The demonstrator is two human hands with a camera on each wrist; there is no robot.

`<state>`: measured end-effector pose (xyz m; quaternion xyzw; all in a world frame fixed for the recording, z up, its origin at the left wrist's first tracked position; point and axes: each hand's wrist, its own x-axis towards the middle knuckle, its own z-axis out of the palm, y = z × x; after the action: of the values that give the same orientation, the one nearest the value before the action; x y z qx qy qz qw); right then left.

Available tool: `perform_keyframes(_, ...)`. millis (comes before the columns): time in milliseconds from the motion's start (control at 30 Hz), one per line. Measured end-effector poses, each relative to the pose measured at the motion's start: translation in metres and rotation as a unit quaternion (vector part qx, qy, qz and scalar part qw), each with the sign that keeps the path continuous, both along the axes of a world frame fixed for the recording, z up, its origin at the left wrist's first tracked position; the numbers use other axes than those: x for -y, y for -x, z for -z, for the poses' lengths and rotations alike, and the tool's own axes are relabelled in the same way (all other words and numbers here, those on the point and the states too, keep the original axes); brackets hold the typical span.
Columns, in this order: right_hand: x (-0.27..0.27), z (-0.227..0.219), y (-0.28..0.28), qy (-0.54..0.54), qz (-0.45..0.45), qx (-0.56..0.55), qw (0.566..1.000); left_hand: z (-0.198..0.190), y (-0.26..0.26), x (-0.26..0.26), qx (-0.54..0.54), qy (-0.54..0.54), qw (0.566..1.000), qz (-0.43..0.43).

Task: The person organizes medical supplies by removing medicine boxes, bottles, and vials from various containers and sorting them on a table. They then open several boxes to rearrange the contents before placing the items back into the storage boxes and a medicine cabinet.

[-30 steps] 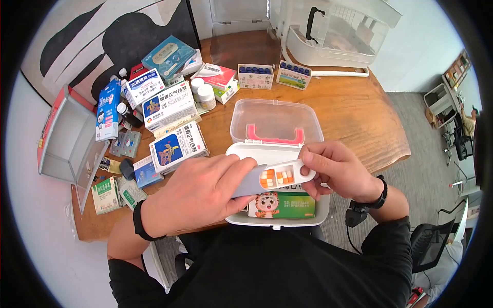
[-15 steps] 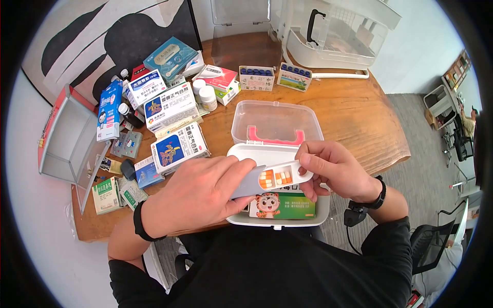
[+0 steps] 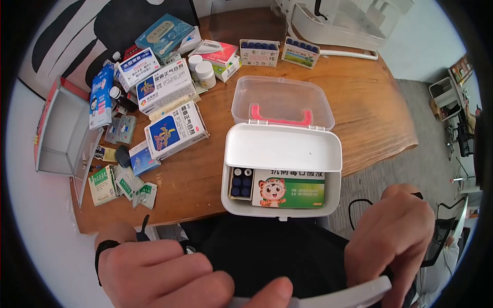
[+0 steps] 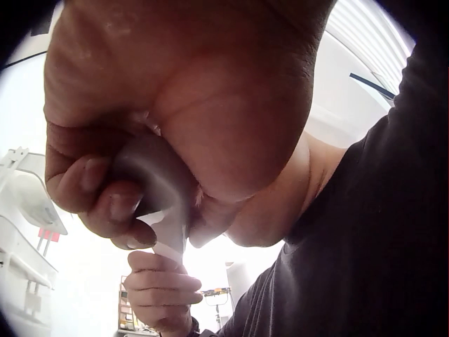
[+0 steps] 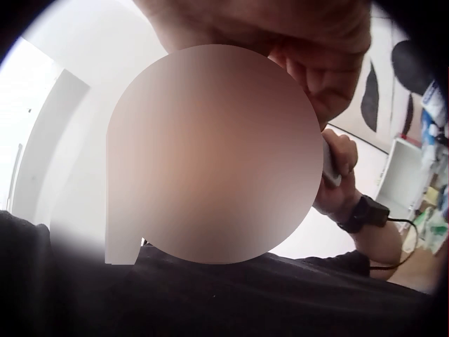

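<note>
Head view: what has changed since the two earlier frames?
The pill case, still held by the left hand and the right hand, has moved from over the white box to the view's bottom edge, leaving the dark-capped vials in sight. The white box and tiger-printed carton stayed in place.

The case (image 3: 354,294) and box (image 3: 257,209) look smooth plastic, the table (image 3: 367,110) grained wood, the shirt (image 4: 337,253) matt cloth.
</note>
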<state>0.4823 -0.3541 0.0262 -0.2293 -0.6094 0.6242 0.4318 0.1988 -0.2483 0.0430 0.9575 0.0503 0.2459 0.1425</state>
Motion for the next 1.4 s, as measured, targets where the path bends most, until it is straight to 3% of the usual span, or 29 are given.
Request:
perform_keyframes(33,-0.001,0.007,0.006,-0.035,0.005,-0.035,0.999,0.004,-0.003,-0.003,0.077,-0.014,0.996,0.035)
perform_keyframes(167,-0.005,0.012,0.006,-0.024,0.011,-0.048,0.999,0.008,-0.004,-0.006,0.117,-0.012,0.992,0.049)
perform_keyframes(233,-0.016,0.027,-0.004,0.053,-0.190,-0.114,0.974,-0.003,0.001,-0.002,0.022,0.049,0.998,0.017)
perform_keyframes(267,-0.012,0.030,-0.010,0.051,-0.190,-0.112,0.974,0.002,0.000,-0.001,0.023,0.047,0.998,0.016)
perform_keyframes(333,0.001,0.034,-0.022,0.032,-0.027,0.007,0.999,0.018,-0.003,0.000,0.068,0.022,0.993,-0.093)
perform_keyframes(367,0.001,0.036,-0.021,0.044,0.014,0.008,0.999,0.008,0.001,-0.024,-0.034,0.057,0.998,0.001)
perform_keyframes(433,0.001,0.035,-0.018,0.081,0.092,0.035,0.992,0.018,-0.007,-0.045,-0.047,0.088,0.993,0.057)
perform_keyframes(467,-0.002,0.037,-0.016,0.144,0.086,0.000,0.986,0.022,-0.010,-0.051,-0.057,0.100,0.991,0.074)
perform_keyframes(533,-0.013,0.043,-0.016,0.214,0.089,0.057,0.971,0.033,-0.019,-0.060,-0.076,0.114,0.987,0.084)
perform_keyframes(633,-0.029,0.067,-0.008,0.231,0.101,0.047,0.966,0.049,-0.029,-0.063,-0.087,0.133,0.984,0.081)
perform_keyframes(900,-0.037,0.080,-0.008,0.240,0.112,0.065,0.962,0.076,-0.041,-0.074,-0.078,0.155,0.980,0.097)
perform_keyframes(967,-0.035,0.086,-0.006,0.149,0.257,0.220,0.929,0.087,-0.048,-0.085,-0.073,0.077,0.991,0.078)
perform_keyframes(1000,-0.032,0.087,-0.005,0.148,0.258,0.220,0.929,0.091,-0.053,-0.090,-0.073,0.076,0.991,0.078)
perform_keyframes(1067,-0.030,0.086,-0.004,0.024,0.403,0.267,0.875,0.099,-0.063,-0.099,-0.072,0.055,0.993,0.073)
perform_keyframes(1100,-0.028,0.087,-0.007,0.020,0.428,0.268,0.863,0.103,-0.067,-0.101,-0.069,0.054,0.994,0.071)
perform_keyframes(1267,-0.016,0.099,-0.012,-0.006,0.417,0.357,0.835,0.126,-0.078,-0.101,-0.087,0.025,0.992,0.083)
perform_keyframes(1400,-0.009,0.106,-0.014,-0.054,0.400,0.414,0.816,0.122,-0.069,-0.097,-0.127,0.038,0.988,0.080)
